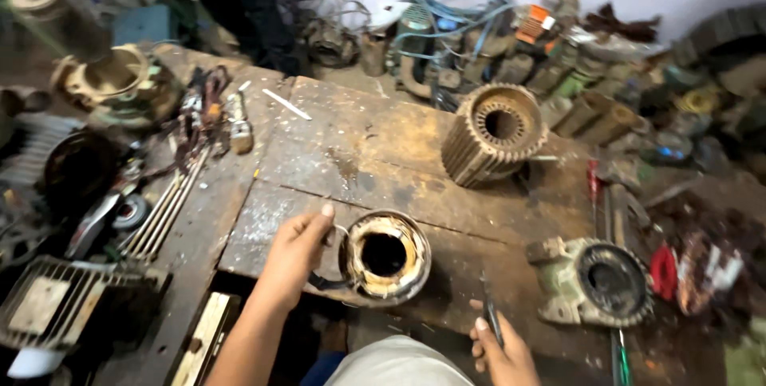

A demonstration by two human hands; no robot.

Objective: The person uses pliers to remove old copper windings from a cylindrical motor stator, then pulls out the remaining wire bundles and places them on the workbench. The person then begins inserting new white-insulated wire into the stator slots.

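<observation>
The left hand (pixel 294 254) gripped the stator (pixel 386 257) by its rim; the right hand (pixel 499 350) pinched what looked like a thin tool (pixel 491 316).

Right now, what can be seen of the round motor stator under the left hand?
The stator is a short, round metal ring with a dark bore, its face toward the camera ringed by yellowish, grimy windings. It looks worn and dirty. It rests on the near edge of the scuffed wooden bench, tilted slightly toward the person. The left hand grips its left rim, thumb up, beside a dark lead trailing off it. The right hand, holding a thin tool, stays apart.
</observation>
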